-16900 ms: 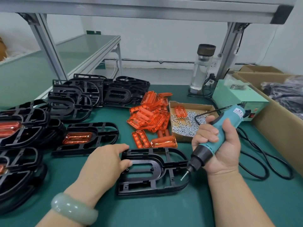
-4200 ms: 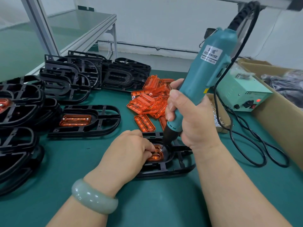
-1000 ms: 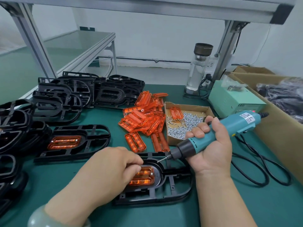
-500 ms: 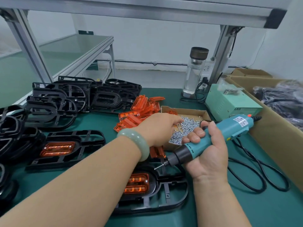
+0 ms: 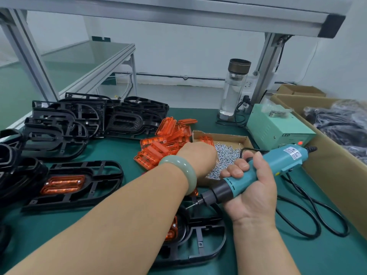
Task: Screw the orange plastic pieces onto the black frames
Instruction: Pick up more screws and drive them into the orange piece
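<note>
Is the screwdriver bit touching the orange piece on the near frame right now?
No, the teal electric screwdriver in the right hand is tilted sideways, its bit in the air above the black plastic frame.

The left hand point(image 5: 196, 155) reaches into the screw box point(image 5: 234, 138), its fingers hidden behind its own back, so any grasp cannot be told. The left forearm covers most of the near black frame point(image 5: 200, 239) and its orange piece point(image 5: 172, 232). The picture's left edge cuts off the stacked frames point(image 5: 12, 167).
</note>
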Tool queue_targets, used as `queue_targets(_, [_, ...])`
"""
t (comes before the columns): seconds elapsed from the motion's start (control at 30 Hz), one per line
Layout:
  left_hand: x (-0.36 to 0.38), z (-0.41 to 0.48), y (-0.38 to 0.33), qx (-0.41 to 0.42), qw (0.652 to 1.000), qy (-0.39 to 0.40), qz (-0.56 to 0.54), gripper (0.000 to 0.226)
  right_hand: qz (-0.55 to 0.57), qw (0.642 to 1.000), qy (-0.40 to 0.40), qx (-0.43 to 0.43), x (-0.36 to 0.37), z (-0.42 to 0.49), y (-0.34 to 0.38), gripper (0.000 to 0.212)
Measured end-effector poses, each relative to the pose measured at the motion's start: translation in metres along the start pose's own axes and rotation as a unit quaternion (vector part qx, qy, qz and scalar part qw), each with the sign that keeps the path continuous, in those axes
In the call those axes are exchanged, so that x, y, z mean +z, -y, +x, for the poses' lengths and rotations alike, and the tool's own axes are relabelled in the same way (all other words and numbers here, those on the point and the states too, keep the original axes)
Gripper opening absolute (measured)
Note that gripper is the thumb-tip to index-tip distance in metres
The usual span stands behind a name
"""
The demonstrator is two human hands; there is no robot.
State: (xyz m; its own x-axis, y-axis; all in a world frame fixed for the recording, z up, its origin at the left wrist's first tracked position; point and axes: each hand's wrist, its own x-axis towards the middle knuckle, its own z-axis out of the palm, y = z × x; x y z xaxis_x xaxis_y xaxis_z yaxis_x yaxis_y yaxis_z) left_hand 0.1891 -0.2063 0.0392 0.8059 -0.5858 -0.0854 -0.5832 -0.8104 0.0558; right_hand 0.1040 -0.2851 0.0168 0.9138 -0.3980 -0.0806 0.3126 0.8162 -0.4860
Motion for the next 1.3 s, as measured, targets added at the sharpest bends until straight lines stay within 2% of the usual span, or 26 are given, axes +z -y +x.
queue_targets(0.13, [0.005,0.003,0.005,0.000,0.998,-0.031,-0.052,0.024,0.003,1.000,0.002,0.001,-0.002,0.000,0.001,0.012])
queue_targets(0.23, [0.008,0.002,0.009,-0.001,0.989,-0.068,-0.129,0.022,0.005,1.000,0.004,-0.001,-0.001,0.001,0.001,0.015])
queue_targets(0.4, [0.012,0.003,0.013,-0.030,0.960,-0.125,-0.250,0.017,0.002,1.000,0.002,-0.002,-0.002,0.001,0.002,0.013])
queue_targets(0.67, [0.010,0.004,0.016,-0.038,0.906,-0.138,-0.398,0.023,0.009,1.000,0.003,0.002,-0.001,0.001,0.001,0.013])
queue_targets(0.9, [0.013,0.001,0.013,-0.035,0.884,-0.158,-0.439,0.025,0.012,1.000,-0.001,0.014,-0.002,0.001,0.001,0.013])
queue_targets(1.13, [0.011,0.000,0.014,-0.042,0.900,-0.170,-0.400,0.014,0.013,1.000,-0.002,0.019,-0.002,0.001,0.001,0.013])
queue_targets(1.3, [0.008,0.000,0.011,-0.035,0.888,-0.184,-0.419,0.012,0.010,1.000,0.002,0.020,-0.001,0.000,0.001,0.012])
